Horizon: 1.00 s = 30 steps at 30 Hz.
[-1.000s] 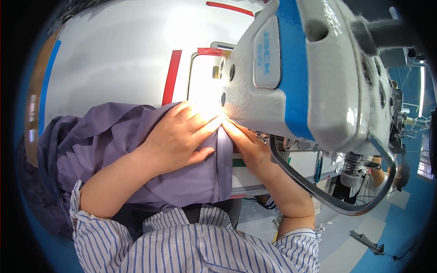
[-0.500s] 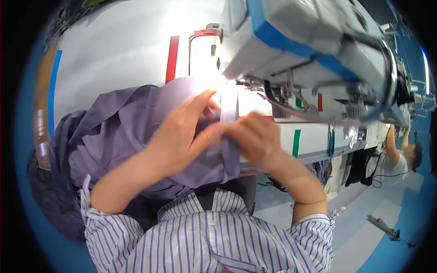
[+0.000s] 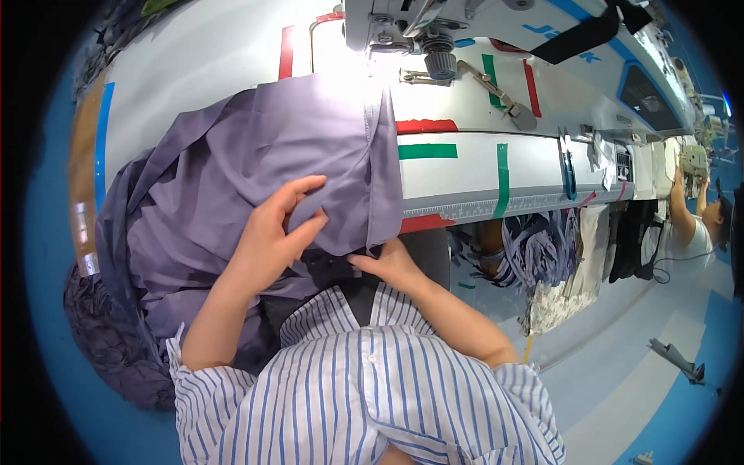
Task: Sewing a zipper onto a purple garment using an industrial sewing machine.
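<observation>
Purple fabric (image 3: 232, 155) spreads over the table and drapes toward my lap, its far end at the brightly lit sewing spot. A narrow folded strip with a seam (image 3: 385, 167) runs down its right side. My left hand (image 3: 271, 236) lies on the cloth, thumb and forefinger apart, with a raised fold between them. At the near edge, my right hand (image 3: 391, 267) grips the fabric; its thumb shows and its other fingers are partly hidden. Beyond the cloth stands the sewing machine (image 3: 434, 39); glare hides its needle area.
Right of the fabric, a ruler strip (image 3: 473, 208) lines the table edge. Thread snips (image 3: 570, 167) lie farther right. Purple strips (image 3: 535, 248) and other cloths hang below. Another person (image 3: 686, 225) works at the far right. Bunched dark cloth (image 3: 116, 341) sits at lower left.
Both hands have come nearer my body, the right one down to the fabric's near edge. They were close together by the machine. The view has shifted, with the machine now higher in it.
</observation>
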### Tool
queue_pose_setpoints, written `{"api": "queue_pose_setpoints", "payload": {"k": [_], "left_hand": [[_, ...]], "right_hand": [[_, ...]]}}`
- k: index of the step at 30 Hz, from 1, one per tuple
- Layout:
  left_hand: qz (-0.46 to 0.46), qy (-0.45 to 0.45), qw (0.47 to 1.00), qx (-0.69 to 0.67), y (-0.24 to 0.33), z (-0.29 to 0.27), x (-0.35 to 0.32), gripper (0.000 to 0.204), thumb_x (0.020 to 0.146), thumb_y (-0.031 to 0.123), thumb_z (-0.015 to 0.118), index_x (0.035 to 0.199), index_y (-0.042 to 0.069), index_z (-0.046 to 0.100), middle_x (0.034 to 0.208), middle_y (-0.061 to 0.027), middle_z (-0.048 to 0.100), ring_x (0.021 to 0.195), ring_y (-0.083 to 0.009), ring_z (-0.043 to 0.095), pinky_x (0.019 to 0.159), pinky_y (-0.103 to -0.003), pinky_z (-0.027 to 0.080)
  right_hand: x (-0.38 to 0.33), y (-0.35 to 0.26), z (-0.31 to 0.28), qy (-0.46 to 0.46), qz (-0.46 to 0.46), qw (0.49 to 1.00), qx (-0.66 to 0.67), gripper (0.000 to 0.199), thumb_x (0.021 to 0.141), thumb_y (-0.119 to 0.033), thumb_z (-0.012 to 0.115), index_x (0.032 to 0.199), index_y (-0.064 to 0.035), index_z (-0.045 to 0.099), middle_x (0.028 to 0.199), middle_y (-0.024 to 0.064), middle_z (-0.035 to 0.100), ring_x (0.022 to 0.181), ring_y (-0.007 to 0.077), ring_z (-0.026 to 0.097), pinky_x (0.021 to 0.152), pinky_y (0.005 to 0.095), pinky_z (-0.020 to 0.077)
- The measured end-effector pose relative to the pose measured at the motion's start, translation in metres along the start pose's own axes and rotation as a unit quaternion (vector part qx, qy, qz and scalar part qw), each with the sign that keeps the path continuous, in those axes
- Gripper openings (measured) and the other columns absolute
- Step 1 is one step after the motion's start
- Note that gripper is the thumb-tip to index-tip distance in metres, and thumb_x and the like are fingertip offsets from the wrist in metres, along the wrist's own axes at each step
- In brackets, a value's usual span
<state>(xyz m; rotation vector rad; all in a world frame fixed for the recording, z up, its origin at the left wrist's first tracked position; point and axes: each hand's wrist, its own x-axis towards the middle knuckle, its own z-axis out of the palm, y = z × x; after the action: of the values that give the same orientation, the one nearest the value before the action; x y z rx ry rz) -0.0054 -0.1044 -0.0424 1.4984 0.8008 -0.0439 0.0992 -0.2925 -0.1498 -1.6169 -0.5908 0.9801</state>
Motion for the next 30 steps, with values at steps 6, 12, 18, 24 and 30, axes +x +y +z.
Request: {"api": "queue_pose_setpoints", "payload": {"k": [6, 12, 18, 24, 30], "left_hand": [[-0.009, 0.041, 0.999, 0.008, -0.019, -0.036, -0.001, 0.042, 0.088, 0.008, 0.062, 0.129, 0.003, 0.053, 0.091, -0.0018, 0.061, 0.050, -0.0010, 0.043, 0.043, -0.017, 0.034], [0.191, 0.222, 0.906, 0.305, -0.014, -0.017, -0.005, 0.044, 0.082, 0.009, 0.070, 0.123, 0.003, 0.057, 0.092, -0.0052, 0.064, 0.062, -0.0140, 0.056, 0.055, -0.027, 0.046], [0.118, 0.009, 0.973, 0.199, -0.039, 0.072, -0.043, 0.025, 0.081, 0.023, 0.076, 0.088, 0.001, 0.066, 0.072, -0.0103, 0.068, 0.060, -0.0193, 0.066, 0.054, -0.029, 0.050], [0.120, 0.003, 0.946, 0.300, -0.093, 0.100, -0.036, 0.031, 0.087, 0.029, 0.066, 0.071, 0.003, 0.058, 0.062, -0.0167, 0.060, 0.056, -0.0357, 0.060, 0.052, -0.042, 0.046], [-0.012, -0.145, 0.986, 0.075, -0.085, 0.090, -0.041, 0.033, 0.087, 0.028, 0.066, 0.070, 0.002, 0.055, 0.061, -0.0174, 0.059, 0.059, -0.0367, 0.060, 0.054, -0.044, 0.046]], "right_hand": [[-0.055, -0.024, -0.016, -0.209, 0.052, 0.976, 0.002, 0.034, 0.086, -0.024, 0.069, 0.108, 0.0017, 0.065, 0.092, 0.0197, 0.070, 0.085, 0.0275, 0.070, 0.077, 0.0336, 0.0529], [-0.095, 0.004, -0.017, -0.172, -0.159, 0.898, -0.372, 0.048, 0.093, -0.040, 0.058, 0.064, -0.0009, 0.059, 0.065, 0.0111, 0.063, 0.050, 0.0292, 0.061, 0.046, 0.0387, 0.0490], [-0.100, 0.016, -0.004, -0.166, -0.194, 0.857, -0.447, 0.038, 0.089, -0.034, 0.061, 0.066, -0.0042, 0.059, 0.063, 0.0106, 0.060, 0.058, 0.0256, 0.064, 0.049, 0.0365, 0.0494], [-0.065, -0.018, -0.046, -0.225, -0.297, 0.842, -0.391, 0.022, 0.085, -0.027, 0.065, 0.085, -0.0041, 0.065, 0.074, 0.0071, 0.061, 0.066, 0.0225, 0.063, 0.057, 0.0338, 0.0519], [0.002, -0.041, -0.064, -0.028, -0.473, 0.759, -0.446, 0.037, 0.070, -0.011, 0.065, 0.106, -0.0112, 0.071, 0.111, 0.0053, 0.063, 0.107, 0.0221, 0.058, 0.088, 0.0376, 0.0501]]}}
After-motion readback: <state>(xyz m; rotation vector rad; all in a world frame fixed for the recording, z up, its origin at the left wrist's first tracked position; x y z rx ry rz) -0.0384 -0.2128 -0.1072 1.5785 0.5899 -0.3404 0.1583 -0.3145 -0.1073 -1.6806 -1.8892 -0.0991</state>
